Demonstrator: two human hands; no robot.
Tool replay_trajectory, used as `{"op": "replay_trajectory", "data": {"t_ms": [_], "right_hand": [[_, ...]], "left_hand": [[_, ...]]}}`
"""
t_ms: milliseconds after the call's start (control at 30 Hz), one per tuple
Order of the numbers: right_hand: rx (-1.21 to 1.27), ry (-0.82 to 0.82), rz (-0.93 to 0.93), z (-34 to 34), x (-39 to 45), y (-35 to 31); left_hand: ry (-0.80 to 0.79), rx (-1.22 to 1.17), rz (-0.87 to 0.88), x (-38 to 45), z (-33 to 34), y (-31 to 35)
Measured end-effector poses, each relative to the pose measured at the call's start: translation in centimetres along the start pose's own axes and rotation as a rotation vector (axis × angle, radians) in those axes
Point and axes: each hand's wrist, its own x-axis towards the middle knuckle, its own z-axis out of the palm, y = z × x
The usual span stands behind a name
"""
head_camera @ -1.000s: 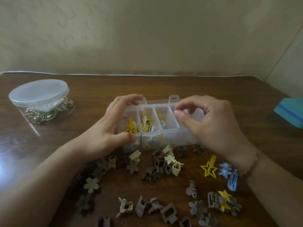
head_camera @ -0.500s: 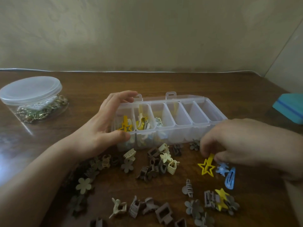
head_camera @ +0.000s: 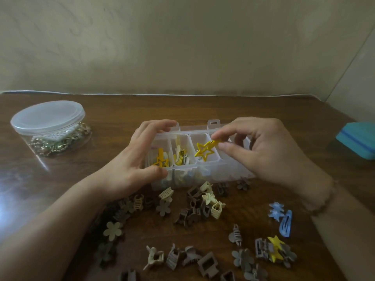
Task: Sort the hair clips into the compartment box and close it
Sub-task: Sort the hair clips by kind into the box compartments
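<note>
Half a second back my right hand (head_camera: pixel 269 151) was down at the table (head_camera: pixel 203 110) closing on the yellow star clip (head_camera: pixel 206 150); now it is up over the compartment box (head_camera: pixel 203 169) with that clip lifted clear of the wood; my left hand (head_camera: pixel 134 159) has kept its place on the box's left end.

Thumb and forefinger of my right hand pinch the clip by its straight tail; the star hangs free just above the third compartment from the left, over the box and touching nothing that I can see; my left hand grips the box, fingers curled over the far rim and thumb pressed on the near wall, steadying it.

This is the carry-and-drop step, early in the sort as I judge it; another yellow star (head_camera: pixel 161 160) already lies in the leftmost compartment, so the next move likely calls for shifting left across two dividers, then loosening the pinch low enough that the clip does not bounce out; plenty of brown and cream clips (head_camera: pixel 203 203) and the blue clips (head_camera: pixel 282 218) lie loose on the table, and the lid stands open.

The clip's long axis runs from upper right, at my fingertips, down to lower left; the star end points down-left, toward my left hand.
</note>
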Motion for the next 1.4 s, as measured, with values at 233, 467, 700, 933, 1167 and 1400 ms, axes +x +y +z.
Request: {"op": "replay_trajectory", "data": {"t_ms": [233, 467, 700, 933, 1167, 1400], "right_hand": [[-0.119, 0.030, 0.017, 0.6, -0.2, 0.7], [-0.287, -0.052, -0.030, -2.4, -1.1, 1.0], [-0.428, -0.831, 0.313, -6.6, -2.3, 1.2], [-0.578, -1.029, 0.253, -3.5, -2.7, -0.5], [-0.104, -0.556, 0.034, -2.8, -1.7, -1.3], [-0.103, -0.042, 0.052, 2.0, 0.6, 0.0]], "left_hand": [[-0.005, -0.002, -0.003, 0.0, 0.0, 0.1], [-0.010, -0.001, 0.002, 0.1, -0.1, 0.0], [-0.011, 0.004, 0.010, 0.1, -0.1, -0.2], [-0.007, 0.002, 0.013, 0.0, -0.1, -0.2], [-0.009, 0.008, 0.012, 0.1, 0.0, 0.0], [-0.018, 0.007, -0.001, 0.0, -0.1, -0.1]]}}
